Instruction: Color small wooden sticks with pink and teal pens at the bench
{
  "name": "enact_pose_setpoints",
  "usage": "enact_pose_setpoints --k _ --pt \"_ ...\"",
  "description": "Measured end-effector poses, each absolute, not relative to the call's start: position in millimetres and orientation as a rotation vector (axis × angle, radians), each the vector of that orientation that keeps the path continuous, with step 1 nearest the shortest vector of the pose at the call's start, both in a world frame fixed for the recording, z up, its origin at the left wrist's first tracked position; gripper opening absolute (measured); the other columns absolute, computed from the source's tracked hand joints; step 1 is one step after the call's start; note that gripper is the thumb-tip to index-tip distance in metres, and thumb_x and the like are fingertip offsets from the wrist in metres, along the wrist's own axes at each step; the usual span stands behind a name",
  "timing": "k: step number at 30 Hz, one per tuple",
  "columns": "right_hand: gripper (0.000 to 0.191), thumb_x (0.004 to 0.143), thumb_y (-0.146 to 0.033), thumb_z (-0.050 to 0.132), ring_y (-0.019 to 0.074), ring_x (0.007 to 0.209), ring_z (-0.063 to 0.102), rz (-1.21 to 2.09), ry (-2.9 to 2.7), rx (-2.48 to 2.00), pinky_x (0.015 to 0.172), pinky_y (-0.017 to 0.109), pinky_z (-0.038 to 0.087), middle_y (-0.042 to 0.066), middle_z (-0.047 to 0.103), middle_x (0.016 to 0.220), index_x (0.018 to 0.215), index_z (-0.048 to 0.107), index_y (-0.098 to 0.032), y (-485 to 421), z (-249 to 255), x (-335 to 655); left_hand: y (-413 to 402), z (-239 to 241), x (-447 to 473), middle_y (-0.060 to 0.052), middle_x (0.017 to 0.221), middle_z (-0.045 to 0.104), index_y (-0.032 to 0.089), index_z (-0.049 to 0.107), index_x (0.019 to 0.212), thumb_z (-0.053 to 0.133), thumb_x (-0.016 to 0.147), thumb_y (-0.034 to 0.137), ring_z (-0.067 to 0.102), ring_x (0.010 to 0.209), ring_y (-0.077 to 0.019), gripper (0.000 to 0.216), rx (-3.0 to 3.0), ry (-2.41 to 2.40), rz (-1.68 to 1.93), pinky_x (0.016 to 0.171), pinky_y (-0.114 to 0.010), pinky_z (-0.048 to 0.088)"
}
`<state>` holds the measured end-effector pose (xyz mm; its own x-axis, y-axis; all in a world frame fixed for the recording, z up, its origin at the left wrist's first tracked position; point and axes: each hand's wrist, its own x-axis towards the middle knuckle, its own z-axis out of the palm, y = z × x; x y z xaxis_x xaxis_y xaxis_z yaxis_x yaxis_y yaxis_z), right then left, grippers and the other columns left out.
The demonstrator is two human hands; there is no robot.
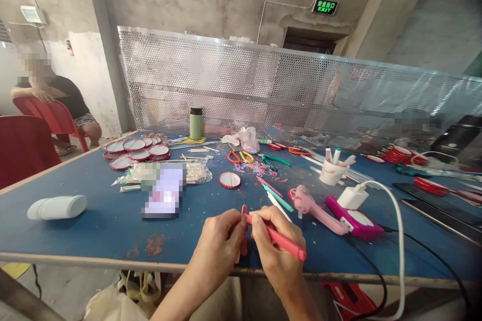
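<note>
My right hand grips a red marker pen like a writing tool, with its tip turned toward my left hand. My left hand is closed on a small flat stick that looks red at its upper end. The pen's tip meets or nearly meets this stick; my fingers partly hide the spot. Both hands are over the front edge of the blue table. Just beyond them lie a round red-rimmed disc, a pink pen, a teal pen and a white pen.
Left stand a phone, a white bottle and piled red-rimmed discs. Pliers and colourful scraps lie behind. Right are a paper cup, pink tool and purple power strip with cables. A person sits far left.
</note>
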<state>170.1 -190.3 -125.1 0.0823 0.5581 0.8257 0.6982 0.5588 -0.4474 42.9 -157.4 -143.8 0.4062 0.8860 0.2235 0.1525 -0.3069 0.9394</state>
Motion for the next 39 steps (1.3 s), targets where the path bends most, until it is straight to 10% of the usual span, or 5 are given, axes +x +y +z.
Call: enact_pose_setpoints --k 39 --pt "0.023 0.095 -0.018 0.052 0.0086 0.046 0.050 -0.131 -1.576 -1.099 0.049 0.018 0.041 -0.006 0.055 0.056 0.072 0.056 -0.020 -189.0 -125.9 170.7 -157.2 -140.2 42.8 0.001 0.055 0.060 0.019 0.050 0.064 0.042 0.095 0.035 0.050 0.048 -0.0099 0.036 1.768 0.931 0.997 0.052 -0.020 0.033"
